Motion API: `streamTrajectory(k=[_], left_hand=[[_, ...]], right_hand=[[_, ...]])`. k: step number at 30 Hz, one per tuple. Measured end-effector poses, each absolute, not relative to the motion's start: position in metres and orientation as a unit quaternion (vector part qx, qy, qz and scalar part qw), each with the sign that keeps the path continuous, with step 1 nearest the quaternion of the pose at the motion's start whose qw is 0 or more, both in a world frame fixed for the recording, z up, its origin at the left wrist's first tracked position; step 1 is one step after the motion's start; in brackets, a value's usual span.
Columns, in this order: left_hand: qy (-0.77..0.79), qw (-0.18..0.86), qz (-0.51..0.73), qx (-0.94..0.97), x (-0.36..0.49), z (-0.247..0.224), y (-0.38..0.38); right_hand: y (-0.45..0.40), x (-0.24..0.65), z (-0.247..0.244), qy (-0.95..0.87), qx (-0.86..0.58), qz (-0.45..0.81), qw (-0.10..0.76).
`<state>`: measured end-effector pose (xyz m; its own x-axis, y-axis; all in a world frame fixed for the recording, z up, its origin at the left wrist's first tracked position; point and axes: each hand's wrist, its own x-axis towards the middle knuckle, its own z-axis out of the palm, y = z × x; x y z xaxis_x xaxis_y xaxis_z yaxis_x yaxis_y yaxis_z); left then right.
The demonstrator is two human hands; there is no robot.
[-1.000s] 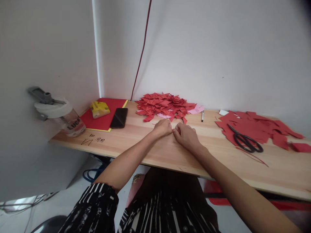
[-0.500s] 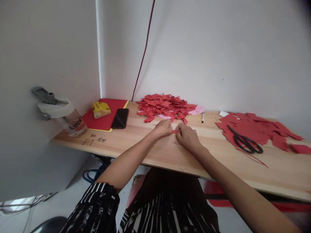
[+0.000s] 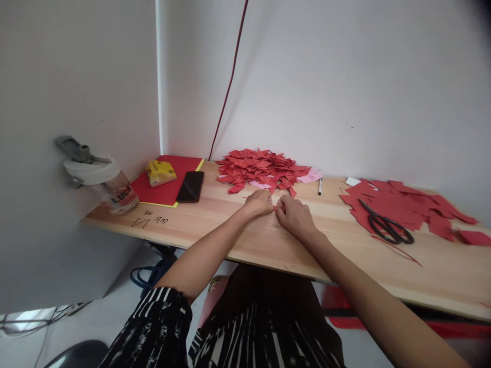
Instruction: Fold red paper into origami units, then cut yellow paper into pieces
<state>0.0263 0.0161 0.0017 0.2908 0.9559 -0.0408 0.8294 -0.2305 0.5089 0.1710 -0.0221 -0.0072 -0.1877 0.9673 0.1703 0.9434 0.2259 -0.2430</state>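
Note:
Between my two hands, low over the wooden desk, a small piece of red paper [image 3: 274, 208] shows only as a sliver; the fingers hide the rest. My left hand [image 3: 260, 202] is closed on its left side, knuckles up. From the right, my right hand [image 3: 293, 212] pinches the same paper, thumb and fingers pressed together. Just beyond the hands lies a heap of folded red paper pieces [image 3: 263, 166], with some pink paper [image 3: 311, 175] at its edge.
Black-handled scissors [image 3: 385, 225] lie on flat red paper pieces [image 3: 412, 202] at the right. A pen [image 3: 320, 186] is near the wall. Leftward are a phone [image 3: 191, 186], a yellow packet [image 3: 161, 173] on a red sheet [image 3: 148, 193], and a water bottle [image 3: 115, 189].
My hands have drawn slightly closer together, and less of the red paper shows between them. The view has shifted a little; the things on the desk stay put.

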Motion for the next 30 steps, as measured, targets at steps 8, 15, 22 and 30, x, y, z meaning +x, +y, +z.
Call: streamTrajectory(k=[8,15,22,30], left_hand=[[0.584,0.231,0.113,0.77,0.026,0.013,0.015],[0.573,0.225,0.115,0.78,0.023,0.013,0.015],[0.576,0.235,0.112,0.775,0.023,0.013,0.016],[0.574,0.237,0.103,0.777,0.022,0.022,0.009]], right_hand=[[-0.022,0.173,-0.01,-0.769,-0.622,0.04,0.144],[-0.023,0.174,-0.011,-0.77,-0.62,0.037,0.146],[-0.023,0.17,-0.009,-0.769,-0.621,0.027,0.149],[-0.02,0.175,-0.012,-0.774,-0.616,0.034,0.144]])
